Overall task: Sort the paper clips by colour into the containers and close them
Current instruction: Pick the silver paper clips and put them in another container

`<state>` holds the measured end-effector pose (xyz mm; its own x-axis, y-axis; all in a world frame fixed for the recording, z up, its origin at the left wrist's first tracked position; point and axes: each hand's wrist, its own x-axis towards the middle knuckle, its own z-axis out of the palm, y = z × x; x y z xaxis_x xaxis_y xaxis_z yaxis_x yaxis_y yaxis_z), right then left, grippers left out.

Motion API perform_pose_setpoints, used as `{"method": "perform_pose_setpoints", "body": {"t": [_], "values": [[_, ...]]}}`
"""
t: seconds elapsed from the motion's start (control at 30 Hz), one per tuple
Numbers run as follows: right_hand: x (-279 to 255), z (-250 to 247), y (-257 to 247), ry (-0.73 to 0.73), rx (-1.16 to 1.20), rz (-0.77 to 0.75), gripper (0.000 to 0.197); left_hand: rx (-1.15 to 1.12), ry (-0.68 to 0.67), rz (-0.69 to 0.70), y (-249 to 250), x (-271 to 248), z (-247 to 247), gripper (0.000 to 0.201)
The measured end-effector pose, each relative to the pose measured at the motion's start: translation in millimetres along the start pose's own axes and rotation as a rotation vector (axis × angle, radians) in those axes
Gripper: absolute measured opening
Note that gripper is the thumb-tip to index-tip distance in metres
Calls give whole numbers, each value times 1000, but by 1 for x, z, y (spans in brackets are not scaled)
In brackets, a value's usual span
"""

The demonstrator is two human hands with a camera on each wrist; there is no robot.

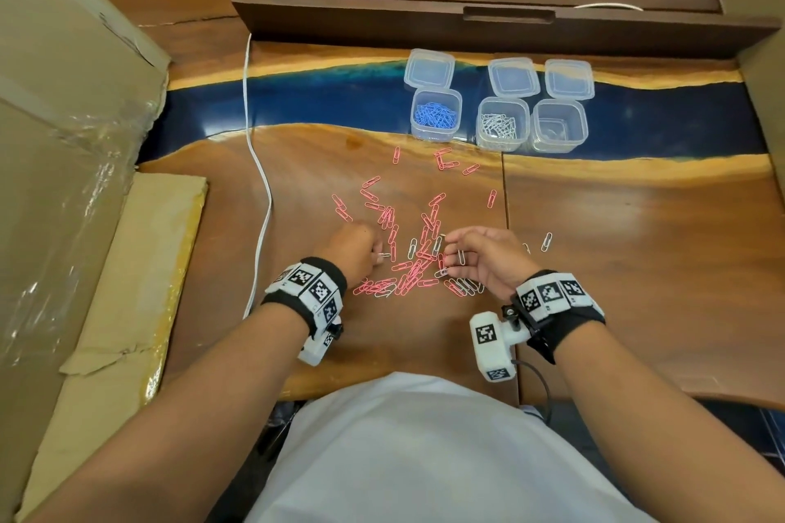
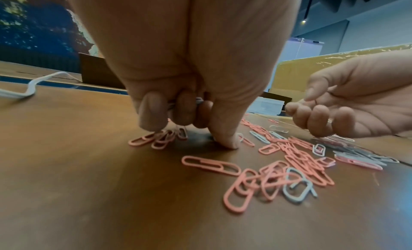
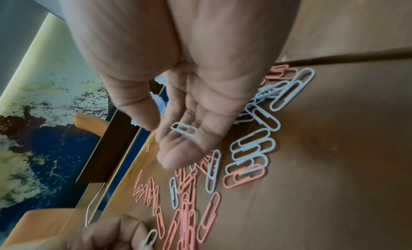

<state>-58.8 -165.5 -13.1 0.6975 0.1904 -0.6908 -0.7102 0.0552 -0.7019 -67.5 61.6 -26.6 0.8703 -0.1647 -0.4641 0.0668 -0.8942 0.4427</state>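
Note:
Pink paper clips point(image 1: 414, 268) lie scattered on the wooden table point(image 1: 637, 246), with a few white clips point(image 1: 546, 241) among them. My left hand point(image 1: 376, 253) is curled round several white clips point(image 2: 197, 102), its thumb point(image 2: 225, 141) pressing on the table. My right hand point(image 1: 456, 251) hovers over the pile, its curled fingers cupping one white clip point(image 3: 184, 130), thumb just above. At the back stand three clear containers with lids open: one with blue clips point(image 1: 436, 115), one with white clips point(image 1: 502, 124), and one that looks empty point(image 1: 560, 127).
A white cable point(image 1: 259, 166) runs down the table left of the clips. Cardboard boxes stand at the left point(image 1: 63, 140) and right point(image 1: 760, 55) edges. A dark raised wooden board point(image 1: 467, 25) lies behind the containers. A seam point(image 1: 507, 225) splits the tabletop.

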Motion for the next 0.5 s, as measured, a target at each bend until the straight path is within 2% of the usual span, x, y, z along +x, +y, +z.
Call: {"method": "perform_pose_setpoints", "body": {"t": [0.07,0.13,0.2,0.27,0.3,0.37,0.5], "values": [[1,3,-1,30,-14,21,6,-8,-27,-5,-1,-1,0,17],[3,3,-1,112,-61,34,11,-190,-44,-36,-3,-4,2,20],[9,1,-1,247,-324,-52,16,-488,-45,-95,0,-7,3,22],[14,2,-2,323,-752,-206,11,-800,-41,-171,5,-9,0,27],[15,4,-4,313,-933,-257,8,-929,-44,-198,7,-9,-1,28],[20,9,-6,258,-1127,-265,6,-1130,-45,-211,12,-9,-3,32],[33,14,-17,129,-1326,-83,16,-1290,-29,-227,20,-7,-3,33]]}}
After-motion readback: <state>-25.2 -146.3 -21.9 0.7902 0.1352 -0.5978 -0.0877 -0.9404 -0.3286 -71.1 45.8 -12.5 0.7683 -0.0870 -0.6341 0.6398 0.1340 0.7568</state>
